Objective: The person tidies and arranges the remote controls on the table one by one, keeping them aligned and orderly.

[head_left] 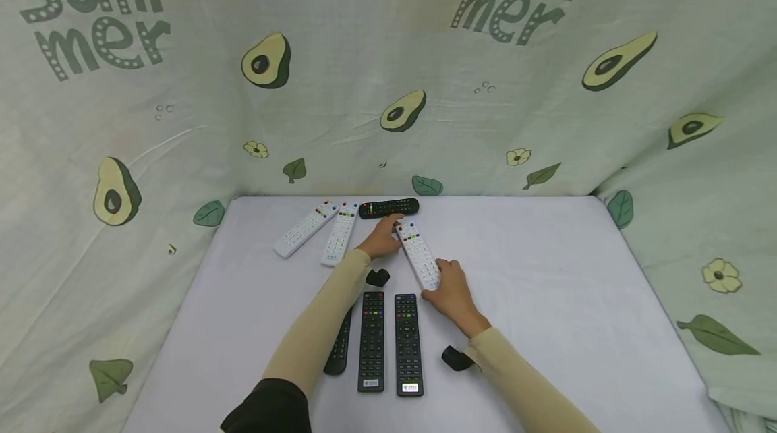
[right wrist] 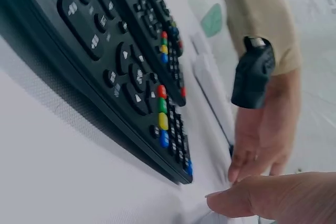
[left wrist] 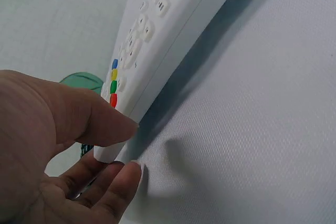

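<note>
Head view. A long white plastic remote control with coloured buttons (head_left: 419, 255) lies slantwise between two hands near the middle of the white cloth-covered table (head_left: 546, 251). The left hand (head_left: 381, 237) pinches its far end; the right hand (head_left: 451, 291) grips its near end, thumb and fingers apart on either side. To the left are two similar white remotes, the outer one slanted (head_left: 305, 230) and the inner one steeper (head_left: 340, 235). A black plastic remote lies crosswise (head_left: 388, 208) at the table's back edge. Nearer the viewer, two black remotes stand side by side, left (head_left: 371, 342) and right (head_left: 409, 345); a third black remote (head_left: 338, 349) is partly hidden by the beige left sleeve (head_left: 322, 318).

Left wrist view. The thumb lies along one side of the white remote's end, beside its red, green, yellow and blue buttons; the fingers curl at the other. A shadow falls on the cloth alongside.

Right wrist view. Black remotes fill the upper left. The right thumb (right wrist: 236, 199) appears below; the grip itself is out of frame. Beyond it, the left hand points downward.
</note>
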A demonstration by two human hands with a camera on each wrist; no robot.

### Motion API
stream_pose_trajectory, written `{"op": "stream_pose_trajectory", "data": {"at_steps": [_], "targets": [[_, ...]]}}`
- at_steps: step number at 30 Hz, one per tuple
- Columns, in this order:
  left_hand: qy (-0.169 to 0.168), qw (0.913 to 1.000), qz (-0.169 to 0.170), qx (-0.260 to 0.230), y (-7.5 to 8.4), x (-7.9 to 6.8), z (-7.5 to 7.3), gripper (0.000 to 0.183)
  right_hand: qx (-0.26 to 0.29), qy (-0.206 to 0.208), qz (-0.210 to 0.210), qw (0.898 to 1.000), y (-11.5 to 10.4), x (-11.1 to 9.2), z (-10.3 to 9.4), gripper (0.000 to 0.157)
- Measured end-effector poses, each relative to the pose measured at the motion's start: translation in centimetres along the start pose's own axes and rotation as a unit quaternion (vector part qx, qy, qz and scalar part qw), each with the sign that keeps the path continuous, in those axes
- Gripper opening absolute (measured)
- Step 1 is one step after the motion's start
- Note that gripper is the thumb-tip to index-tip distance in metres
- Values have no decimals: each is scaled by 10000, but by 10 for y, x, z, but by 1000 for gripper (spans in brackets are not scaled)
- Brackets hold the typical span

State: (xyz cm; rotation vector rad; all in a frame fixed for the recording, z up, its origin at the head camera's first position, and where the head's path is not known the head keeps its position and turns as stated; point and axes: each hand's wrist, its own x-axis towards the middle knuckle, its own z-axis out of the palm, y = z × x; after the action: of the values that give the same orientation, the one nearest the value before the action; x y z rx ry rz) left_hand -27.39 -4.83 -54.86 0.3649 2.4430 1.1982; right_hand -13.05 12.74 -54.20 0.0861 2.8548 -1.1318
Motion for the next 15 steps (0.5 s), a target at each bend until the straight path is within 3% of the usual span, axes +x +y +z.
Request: {"op": "stream_pose_trajectory", "data": {"at_steps": [8,15], "targets": [[75,9989,262,-381,3,-14,-3,73,76,14,-93,9999,7,-12,-16,78],[-114,9967,361,-717,6,-24,-9,69,-1,-14,-131,9999,13,-24,-29,79]]}}
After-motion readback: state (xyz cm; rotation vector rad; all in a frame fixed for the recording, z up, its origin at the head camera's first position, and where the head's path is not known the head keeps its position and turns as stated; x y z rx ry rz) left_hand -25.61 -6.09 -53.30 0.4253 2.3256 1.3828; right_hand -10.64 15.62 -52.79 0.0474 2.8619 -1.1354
